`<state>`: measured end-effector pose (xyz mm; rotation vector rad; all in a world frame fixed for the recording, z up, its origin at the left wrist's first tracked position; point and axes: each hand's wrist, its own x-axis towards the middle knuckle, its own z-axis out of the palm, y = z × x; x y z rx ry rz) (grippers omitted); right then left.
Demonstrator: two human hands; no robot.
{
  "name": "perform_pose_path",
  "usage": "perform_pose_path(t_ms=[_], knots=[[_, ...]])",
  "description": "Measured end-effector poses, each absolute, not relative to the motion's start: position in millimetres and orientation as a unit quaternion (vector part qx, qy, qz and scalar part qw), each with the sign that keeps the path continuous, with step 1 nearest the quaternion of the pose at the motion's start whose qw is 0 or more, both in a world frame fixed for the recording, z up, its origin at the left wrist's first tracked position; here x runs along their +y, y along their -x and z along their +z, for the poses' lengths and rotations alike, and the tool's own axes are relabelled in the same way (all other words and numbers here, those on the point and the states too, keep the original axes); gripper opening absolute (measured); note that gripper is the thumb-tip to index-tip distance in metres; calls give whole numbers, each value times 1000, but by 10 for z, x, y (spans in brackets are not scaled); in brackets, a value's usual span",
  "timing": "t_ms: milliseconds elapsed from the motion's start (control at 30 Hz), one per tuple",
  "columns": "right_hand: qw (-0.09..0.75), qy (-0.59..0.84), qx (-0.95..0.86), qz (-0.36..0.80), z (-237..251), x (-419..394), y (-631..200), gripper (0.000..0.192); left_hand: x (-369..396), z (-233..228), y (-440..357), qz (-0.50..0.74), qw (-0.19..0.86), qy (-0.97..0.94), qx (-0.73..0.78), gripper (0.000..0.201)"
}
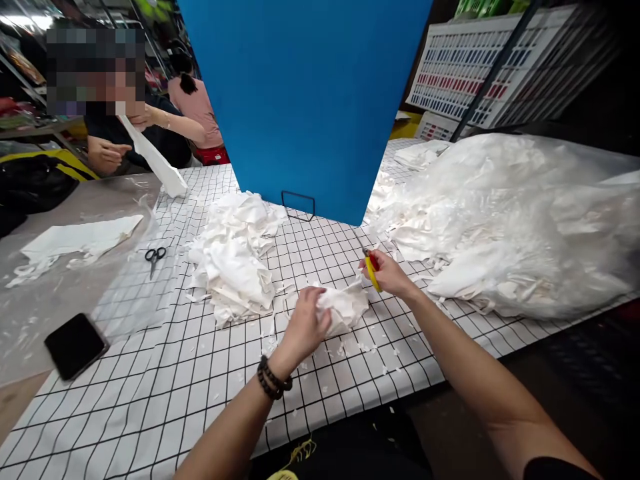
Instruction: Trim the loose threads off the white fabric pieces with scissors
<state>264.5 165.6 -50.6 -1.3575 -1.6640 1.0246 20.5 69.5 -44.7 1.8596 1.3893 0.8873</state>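
Observation:
My left hand (306, 327) grips a small white fabric piece (347, 308) on the grid-patterned table cover (150, 393). My right hand (389, 273) is closed around a yellow-handled thread snipper (371, 269), its tip pointing up and away beside the fabric piece. A black bead bracelet sits on my left wrist. Small white trimmings lie scattered around the piece.
A heap of white fabric pieces (233, 257) lies left of centre, and a large pile in clear plastic (515, 220) fills the right. A blue board (305, 100) stands behind. Black scissors (155, 257) and a phone (75, 345) lie left. A seated person (125, 140) holds white cloth.

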Motion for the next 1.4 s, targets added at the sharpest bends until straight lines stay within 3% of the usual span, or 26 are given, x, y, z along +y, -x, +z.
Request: perform_pose_path(t_ms=[133,267,367,467,600,633,833,1067,1267,1400], knots=[[419,488,-646,411,-125,1463,-2699,22,773,-188,-521,324,414,-738,424,47],[476,437,-641,414,186,1289,-2659,22,794,19,-638,212,712,-617,259,38],[474,438,-647,406,302,1182,-2591,21,794,-5,-769,260,815,-444,266,42],[444,454,-656,407,340,1097,-2546,23,799,-88,-896,362,744,-436,355,40],[403,456,-675,417,403,1038,-2530,23,831,-134,-937,488,472,-557,479,34],[398,453,-676,423,430,1036,-2528,24,847,-139,-929,489,446,-578,477,34],[395,431,-637,503,582,1121,-2601,27,1026,-171,-730,326,635,-615,335,35],[412,428,-588,549,527,1154,-2764,28,1430,223,-372,376,501,-678,385,32],[527,387,-518,552,635,955,-2652,27,1940,931,-501,348,572,-682,294,31],[600,381,-462,531,647,757,-2553,26,2216,1274,-652,241,586,-732,252,33]])
